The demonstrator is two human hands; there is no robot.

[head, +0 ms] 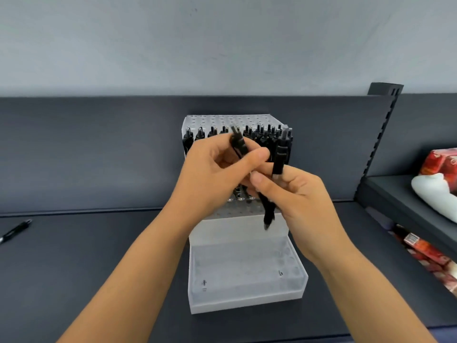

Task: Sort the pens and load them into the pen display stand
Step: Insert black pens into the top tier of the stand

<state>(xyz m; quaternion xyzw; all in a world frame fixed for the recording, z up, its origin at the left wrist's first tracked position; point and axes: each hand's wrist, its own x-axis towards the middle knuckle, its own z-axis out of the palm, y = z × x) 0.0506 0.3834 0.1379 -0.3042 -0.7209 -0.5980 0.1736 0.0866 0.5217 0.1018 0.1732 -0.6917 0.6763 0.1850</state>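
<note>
A clear stepped pen display stand (244, 276) sits on the dark shelf in front of me. Several black pens (262, 136) stand in its top tier; its lower tiers hold none that I can see. My left hand (212, 174) grips a black pen (238, 142) in front of the stand, the pen's cap end pointing up. My right hand (299, 194) grips another black pen (279, 159), which runs upright through the fist with its tip (268, 220) hanging over the middle tier. The two hands touch at the thumbs.
One loose black pen (14, 231) lies on the shelf at far left. A slotted black upright (380, 134) divides off a side shelf holding a white and red package (437, 181). More red packages (427, 256) lie below at right.
</note>
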